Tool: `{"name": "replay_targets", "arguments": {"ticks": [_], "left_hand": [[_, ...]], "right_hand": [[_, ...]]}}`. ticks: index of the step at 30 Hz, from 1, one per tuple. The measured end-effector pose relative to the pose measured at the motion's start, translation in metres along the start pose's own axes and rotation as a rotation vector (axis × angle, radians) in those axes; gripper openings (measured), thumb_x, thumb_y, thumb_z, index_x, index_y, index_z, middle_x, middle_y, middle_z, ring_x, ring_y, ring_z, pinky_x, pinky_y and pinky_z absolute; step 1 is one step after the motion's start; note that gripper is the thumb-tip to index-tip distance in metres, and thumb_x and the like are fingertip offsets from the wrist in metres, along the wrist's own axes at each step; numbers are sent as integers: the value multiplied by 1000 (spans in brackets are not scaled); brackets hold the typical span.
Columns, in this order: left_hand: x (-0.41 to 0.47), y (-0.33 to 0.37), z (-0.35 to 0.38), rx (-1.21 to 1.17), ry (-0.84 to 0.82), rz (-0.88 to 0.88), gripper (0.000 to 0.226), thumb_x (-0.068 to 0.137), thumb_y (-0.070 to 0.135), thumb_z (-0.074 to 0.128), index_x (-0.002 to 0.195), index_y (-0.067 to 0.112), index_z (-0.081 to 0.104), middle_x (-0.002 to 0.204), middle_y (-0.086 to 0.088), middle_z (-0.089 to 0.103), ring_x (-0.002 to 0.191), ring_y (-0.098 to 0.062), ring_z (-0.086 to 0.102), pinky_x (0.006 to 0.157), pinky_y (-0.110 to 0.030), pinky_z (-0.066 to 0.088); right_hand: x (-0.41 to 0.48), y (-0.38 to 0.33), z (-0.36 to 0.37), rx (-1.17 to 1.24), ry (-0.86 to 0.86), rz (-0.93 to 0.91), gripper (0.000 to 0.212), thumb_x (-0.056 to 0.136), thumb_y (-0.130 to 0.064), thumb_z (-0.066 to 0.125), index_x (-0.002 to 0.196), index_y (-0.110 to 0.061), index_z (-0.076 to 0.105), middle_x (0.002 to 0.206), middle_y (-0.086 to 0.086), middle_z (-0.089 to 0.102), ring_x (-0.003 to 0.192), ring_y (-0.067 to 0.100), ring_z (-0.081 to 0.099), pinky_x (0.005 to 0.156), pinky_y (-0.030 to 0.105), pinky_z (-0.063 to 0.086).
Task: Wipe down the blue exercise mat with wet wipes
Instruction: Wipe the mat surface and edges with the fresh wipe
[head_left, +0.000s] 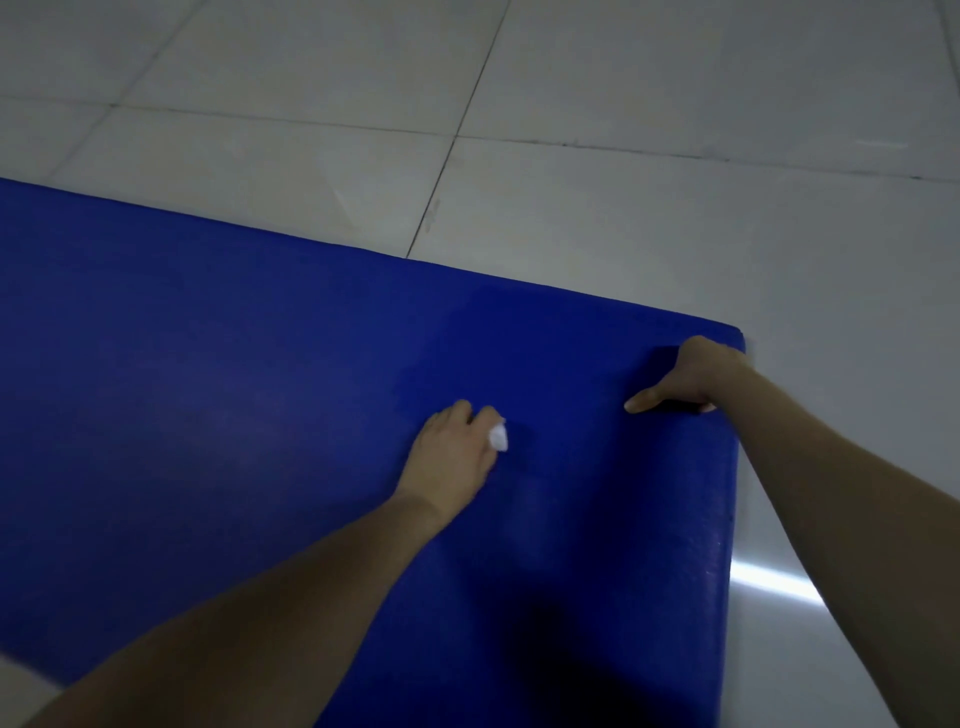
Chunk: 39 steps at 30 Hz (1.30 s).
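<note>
The blue exercise mat (234, 374) lies flat on the floor and fills the lower left of the view. My left hand (452, 449) presses down on the mat near its right end, fingers closed around a small crumpled white wet wipe (498, 437) that sticks out beside the thumb. My right hand (693, 376) rests on the mat's far right corner, palm down, thumb stretched left, fingers curled over the mat's right edge. Both forearms reach in from the bottom of the frame.
Pale grey floor tiles (597, 197) with dark grout lines surround the mat beyond its far and right edges. A bright streak of reflected light (769, 582) lies on the floor just right of the mat. A dark shadow falls on the mat's near end.
</note>
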<state>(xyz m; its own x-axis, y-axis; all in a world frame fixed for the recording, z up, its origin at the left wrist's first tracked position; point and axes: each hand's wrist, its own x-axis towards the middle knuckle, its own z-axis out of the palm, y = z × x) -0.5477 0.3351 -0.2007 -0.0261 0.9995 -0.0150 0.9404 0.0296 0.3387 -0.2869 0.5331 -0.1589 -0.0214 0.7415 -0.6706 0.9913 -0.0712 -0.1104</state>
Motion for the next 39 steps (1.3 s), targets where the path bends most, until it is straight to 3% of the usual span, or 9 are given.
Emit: {"name": "replay_targets", "arguments": {"ticks": [5, 9, 18, 23, 25, 26, 29, 34, 39], "left_hand": [[-10, -59, -20, 13, 118, -386, 19, 99, 18, 50, 114, 10, 57, 98, -12, 57, 79, -28, 55, 65, -41, 48], [-10, -41, -19, -110, 167, -562, 14, 100, 16, 49, 111, 9, 55, 101, -12, 59, 78, -23, 54, 61, -35, 41], [-20, 75, 18, -212, 3, -148, 27, 102, 18, 51, 127, 18, 62, 108, -6, 63, 91, -22, 61, 79, -31, 48], [-24, 95, 19, -235, -150, 89, 19, 103, 15, 51, 111, 22, 67, 98, -2, 59, 79, -17, 57, 71, -34, 52], [-21, 90, 15, -185, -180, 142, 19, 100, 12, 54, 107, 22, 67, 96, -1, 58, 77, -17, 55, 68, -34, 51], [-20, 86, 12, -156, -184, 156, 19, 97, 9, 56, 106, 22, 68, 95, -1, 57, 77, -17, 55, 67, -33, 51], [-21, 62, 2, -87, -184, 99, 26, 95, 7, 56, 115, 19, 65, 101, -3, 58, 83, -20, 59, 67, -30, 47], [-36, -10, -23, -27, -93, -156, 28, 101, 14, 50, 123, 20, 66, 124, -2, 64, 99, -23, 66, 81, -37, 56], [-49, -62, -49, 35, 70, -428, 20, 100, 15, 53, 100, 5, 70, 100, -11, 62, 84, -26, 57, 62, -37, 45]], "right_hand": [[1, 2, 0, 7, 1, 2, 79, 45, -70, 89, 84, -9, 56, 70, 8, 66, 67, 22, 66, 62, 31, 47], [0, 0, -1, 6, -6, 9, 81, 45, -67, 91, 88, -8, 56, 74, 9, 68, 71, 23, 67, 69, 32, 53], [-2, -2, 0, 10, 9, -5, 79, 48, -66, 91, 87, -11, 50, 80, 9, 66, 78, 24, 65, 73, 35, 52], [-8, -2, 4, 37, -8, -10, 88, 35, -75, 85, 82, -8, 54, 78, 10, 62, 76, 24, 60, 65, 35, 48], [-10, 2, 12, 47, 42, -20, 99, 31, -81, 80, 91, -6, 54, 99, 17, 62, 87, 27, 55, 65, 37, 44], [-13, 3, 19, 55, 80, -23, 98, 43, -78, 82, 103, -6, 53, 117, 22, 57, 95, 29, 54, 68, 38, 45], [-31, 8, 46, 55, 133, -63, 90, 66, -69, 80, 122, -8, 47, 134, 22, 50, 106, 33, 55, 76, 40, 50], [-65, 12, 76, 31, -45, -96, 90, 54, -76, 81, 109, -11, 52, 120, 12, 54, 96, 23, 56, 81, 39, 53], [-93, 16, 90, 48, -65, -99, 88, 54, -71, 85, 111, -14, 50, 115, 7, 56, 95, 21, 56, 74, 34, 48]]}}
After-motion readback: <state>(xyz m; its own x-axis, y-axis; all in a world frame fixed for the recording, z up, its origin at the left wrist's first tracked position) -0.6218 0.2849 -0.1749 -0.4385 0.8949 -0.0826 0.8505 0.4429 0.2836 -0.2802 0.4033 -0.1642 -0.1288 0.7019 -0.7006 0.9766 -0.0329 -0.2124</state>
